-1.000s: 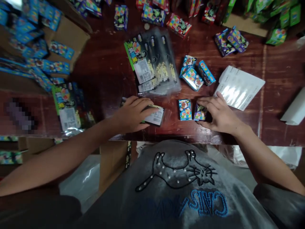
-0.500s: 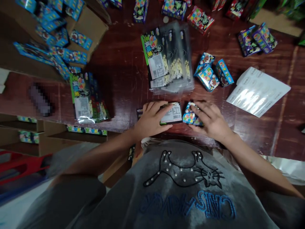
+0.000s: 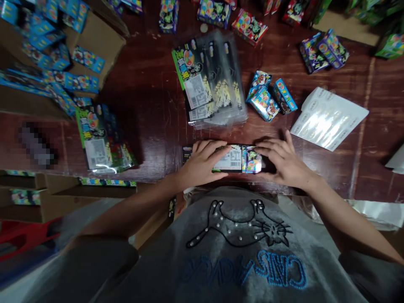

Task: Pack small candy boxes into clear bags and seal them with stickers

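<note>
My left hand [image 3: 205, 162] lies over a black printed plastic pouch [image 3: 235, 159] with a white barcode label, its fingers and thumb gripping the long edges. At the pouch's right end, small printed candy-style boxes [image 3: 253, 160] sit in line with it. My right hand [image 3: 282, 162] closes round their far end, fingers along the top edge and thumb along the bottom; how many boxes it holds is hidden. Whether the boxes are partly inside the pouch I cannot tell. Beyond my hands lies a fanned stack of similar flat pouches [image 3: 217, 84].
Several blue boxes [image 3: 265, 103] lie beside a white sticker sheet [image 3: 330, 118]. Filled pouches [image 3: 101, 139] are stacked at the left, near a carton [image 3: 107, 38] of blue boxes. Purple boxes [image 3: 323, 50] and a red box [image 3: 249, 27] lie farther back.
My right hand has squared the small boxes against the pouch end; a green-and-purple face now shows. My left hand stays on the pouch. The whole view has shifted slightly.
</note>
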Tool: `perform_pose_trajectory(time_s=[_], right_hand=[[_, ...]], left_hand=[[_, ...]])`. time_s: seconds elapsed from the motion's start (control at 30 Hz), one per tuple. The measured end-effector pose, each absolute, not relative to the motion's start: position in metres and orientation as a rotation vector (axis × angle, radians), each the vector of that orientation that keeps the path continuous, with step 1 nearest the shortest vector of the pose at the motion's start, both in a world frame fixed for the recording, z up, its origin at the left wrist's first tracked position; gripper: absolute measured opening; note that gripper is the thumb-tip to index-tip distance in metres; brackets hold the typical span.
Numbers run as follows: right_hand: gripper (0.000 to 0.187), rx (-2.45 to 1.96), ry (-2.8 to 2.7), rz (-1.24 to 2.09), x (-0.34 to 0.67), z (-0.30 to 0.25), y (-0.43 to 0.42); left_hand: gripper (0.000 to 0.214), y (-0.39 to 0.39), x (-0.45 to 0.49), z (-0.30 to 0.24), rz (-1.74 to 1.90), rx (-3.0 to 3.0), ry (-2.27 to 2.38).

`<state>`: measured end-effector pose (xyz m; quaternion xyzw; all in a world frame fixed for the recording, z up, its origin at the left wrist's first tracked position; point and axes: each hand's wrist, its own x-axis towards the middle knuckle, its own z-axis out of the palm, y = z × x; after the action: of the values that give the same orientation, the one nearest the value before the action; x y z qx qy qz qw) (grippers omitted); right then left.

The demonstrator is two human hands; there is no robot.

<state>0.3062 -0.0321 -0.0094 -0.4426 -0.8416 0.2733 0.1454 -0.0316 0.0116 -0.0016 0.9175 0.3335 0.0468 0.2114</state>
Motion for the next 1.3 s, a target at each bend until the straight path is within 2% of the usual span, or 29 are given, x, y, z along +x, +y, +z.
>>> perform_pose_trajectory(time_s=[0.1, 0.23, 0.4, 0.53, 0.63, 0.8, 0.87, 1.03, 1.17, 1.23, 1.3], right_hand=[[0.073, -1.215, -2.419, 0.877, 0.299, -0.016, -0.028], [0.073, -1.251, -2.340, 0.749, 0.297, -0.024, -0.028], [0.041, -1.170, -2.312, 0.715, 0.302, -0.026, -0.022], [0.042, -1.163, -2.369, 0.728, 0.297, -0.022, -0.017], [0.036, -1.167, -2.375, 0.731, 0.295, -0.021, -0.018], [0.052, -1.410, -2.221, 0.523, 0.300, -0.025, -0.028], [0.057, -1.438, -2.192, 0.560, 0.300, -0.028, -0.032], [0.066, -1.246, -2.258, 0.710, 0.284, -0.028, -0.040], [0.092, -1.114, -2.329, 0.758, 0.273, -0.019, -0.040], [0.099, -1.206, -2.240, 0.655, 0.288, -0.010, -0.028], [0.094, -1.389, -2.092, 0.433, 0.325, 0.003, -0.003]], left_hand=[[0.077, 0.012, -0.027, -0.004, 0.159, 2.550, 0.896], [0.081, 0.013, -0.029, -0.004, 0.167, 2.538, 0.905], [0.084, 0.021, -0.036, -0.005, 0.086, 2.511, 0.886], [0.089, 0.029, -0.033, -0.006, 0.069, 2.505, 0.871], [0.092, 0.031, -0.030, -0.005, 0.073, 2.503, 0.856], [0.090, 0.028, -0.023, -0.003, 0.117, 2.507, 0.898], [0.089, 0.027, -0.021, -0.002, 0.124, 2.505, 0.933], [0.086, 0.023, -0.015, -0.005, 0.130, 2.508, 0.944], [0.087, 0.018, -0.011, -0.002, 0.118, 2.539, 0.894], [0.084, 0.025, -0.013, 0.005, 0.095, 2.577, 0.886], [0.073, 0.048, -0.013, 0.016, 0.134, 2.662, 0.868]])
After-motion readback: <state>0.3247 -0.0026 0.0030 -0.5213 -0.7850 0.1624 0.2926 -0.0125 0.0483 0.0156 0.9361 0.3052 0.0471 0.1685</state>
